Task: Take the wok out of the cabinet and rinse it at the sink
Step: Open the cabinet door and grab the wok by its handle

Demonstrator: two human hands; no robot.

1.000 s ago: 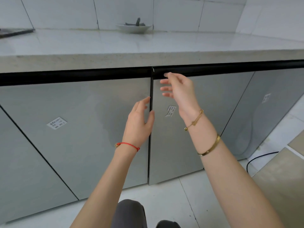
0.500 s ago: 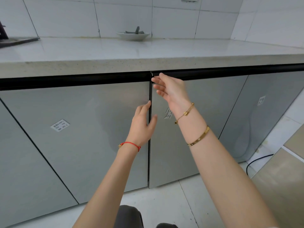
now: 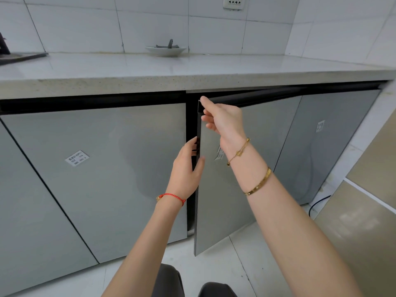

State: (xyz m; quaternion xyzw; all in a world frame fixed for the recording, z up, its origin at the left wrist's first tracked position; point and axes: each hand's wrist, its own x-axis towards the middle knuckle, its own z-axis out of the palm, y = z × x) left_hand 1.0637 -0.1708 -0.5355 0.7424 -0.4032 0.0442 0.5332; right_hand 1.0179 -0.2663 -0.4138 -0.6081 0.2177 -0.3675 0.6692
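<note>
Centre of frame: the cabinet door (image 3: 225, 189) stands ajar, its free edge pulled clear of the dark gap beside the neighbouring door (image 3: 102, 172). The right hand (image 3: 225, 121) pinches the door's upper corner, fingers curled over the edge. The left hand (image 3: 186, 166) grips the same edge lower down, fingertips hooked behind it and thumb on the front.

The wok is not visible; the interior behind the gap is black, so its position cannot be confirmed. The sink is presumably at the upper left, where a dark rim (image 3: 21, 57) shows on the countertop (image 3: 214, 69).

Risks, as judged: the left fingertips sit behind the edge and could be nipped if the door springs back. The thin edge gives little purchase, so a slip is possible. The door may swing into the knees at the bottom of frame.

Markings: white stickers on both doors carry small print; only digits resembling "685" and "393" can be made out on the left one (image 3: 77, 157).
</note>
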